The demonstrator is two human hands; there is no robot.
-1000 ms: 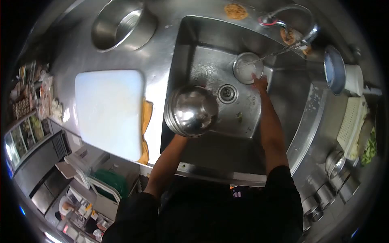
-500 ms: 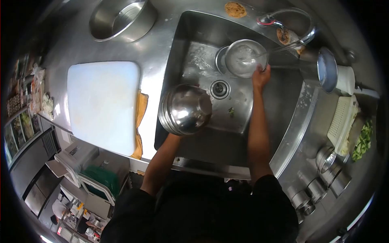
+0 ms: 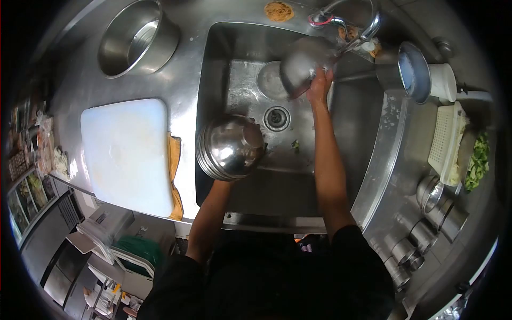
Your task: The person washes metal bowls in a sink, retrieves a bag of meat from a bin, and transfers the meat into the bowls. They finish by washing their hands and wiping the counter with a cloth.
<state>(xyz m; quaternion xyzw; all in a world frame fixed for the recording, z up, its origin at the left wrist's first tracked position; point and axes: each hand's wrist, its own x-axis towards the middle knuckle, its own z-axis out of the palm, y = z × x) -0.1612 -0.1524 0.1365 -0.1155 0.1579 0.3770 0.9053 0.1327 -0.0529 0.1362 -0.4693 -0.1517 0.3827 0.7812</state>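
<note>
- Two hands are at work over the steel sink (image 3: 213, 106): our right hand (image 3: 319, 84) is clamped on the rim of a steel bowl (image 3: 296, 70), tipped on its side so its outer wall faces us
- Just beyond that hand, the faucet (image 3: 358, 24) curves over the bowl; we cannot tell whether water is running
- Below the bowl, a round dish (image 3: 269, 80) lies on the sink floor, with the drain (image 3: 277, 118) nearer to us
- Our left hand is hidden under a stack of upturned bowls (image 3: 229, 146) that it carries over the sink's left edge; we cannot tell how its fingers are set
- Left of that hand, a white cutting board (image 3: 125, 152) lies on the counter, an orange cloth (image 3: 174, 160) tucked at its edge
- Beyond the board stands a deep steel pot (image 3: 136, 37)
</note>
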